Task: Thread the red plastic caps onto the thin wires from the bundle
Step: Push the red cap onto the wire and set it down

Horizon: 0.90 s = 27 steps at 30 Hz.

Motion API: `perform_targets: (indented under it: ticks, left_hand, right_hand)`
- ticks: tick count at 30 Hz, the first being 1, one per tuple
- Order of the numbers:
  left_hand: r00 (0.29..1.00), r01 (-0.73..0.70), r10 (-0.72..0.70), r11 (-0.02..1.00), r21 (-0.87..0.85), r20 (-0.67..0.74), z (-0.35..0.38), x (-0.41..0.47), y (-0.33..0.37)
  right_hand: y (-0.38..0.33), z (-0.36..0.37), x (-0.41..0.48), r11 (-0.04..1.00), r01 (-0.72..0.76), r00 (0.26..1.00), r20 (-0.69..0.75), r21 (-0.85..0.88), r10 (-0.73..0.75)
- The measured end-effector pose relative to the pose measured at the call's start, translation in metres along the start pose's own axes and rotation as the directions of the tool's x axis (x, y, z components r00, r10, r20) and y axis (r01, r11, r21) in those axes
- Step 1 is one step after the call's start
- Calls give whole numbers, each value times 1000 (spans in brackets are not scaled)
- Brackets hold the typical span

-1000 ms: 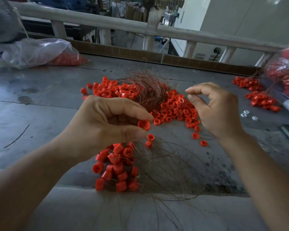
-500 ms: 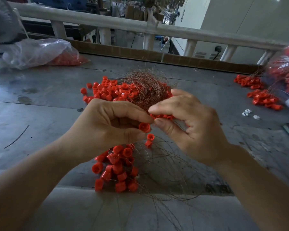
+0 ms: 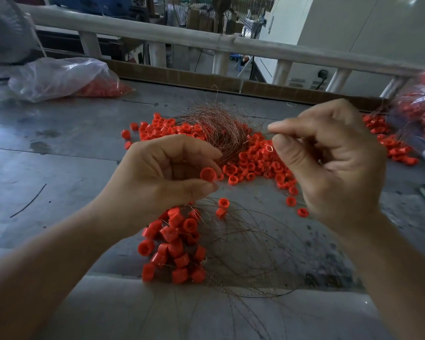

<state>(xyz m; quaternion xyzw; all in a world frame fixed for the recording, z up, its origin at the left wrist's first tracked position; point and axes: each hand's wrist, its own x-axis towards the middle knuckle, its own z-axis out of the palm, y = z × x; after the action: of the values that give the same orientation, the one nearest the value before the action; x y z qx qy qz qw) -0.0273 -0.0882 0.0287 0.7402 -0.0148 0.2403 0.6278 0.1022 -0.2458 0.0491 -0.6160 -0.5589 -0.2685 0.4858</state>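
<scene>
Left hand (image 3: 157,177) pinches small round red plastic cap (image 3: 207,174), centre frame — right hand (image 3: 334,163), pinching thin coppery wire (image 3: 262,131), lies up-right, apart.

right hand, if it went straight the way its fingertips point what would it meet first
Likely the wire bundle, just past where the right hand pinches; it may pass above, depth unclear.
</scene>
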Motion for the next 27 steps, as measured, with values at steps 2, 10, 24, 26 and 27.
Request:
perform_targets:
  ticks: [2, 10, 24, 26, 27]
  left_hand:
    - [999, 7, -3, 997, 77, -44, 1, 1, -1]
    - [999, 6, -5, 1000, 26, -32, 4, 1, -4]
    - [996, -36, 35, 999, 0, -82, 9, 0, 0]
    - [996, -42, 42, 999, 4, -84, 10, 0, 1]
    - [995, -44, 45, 999, 11, -87, 10, 0, 2]
  right_hand:
    - [-4, 1, -1, 1000, -8, 1000, 29, 14, 8]
    - [-9, 12, -7, 996, -77, 990, 124, 48, 70]
    - [-14, 21, -12, 992, -127, 964, 237, 27, 117]
    - [-14, 21, -13, 991, -132, 962, 243, 18, 123]
    - [-14, 21, -13, 991, -133, 961, 245, 14, 126]
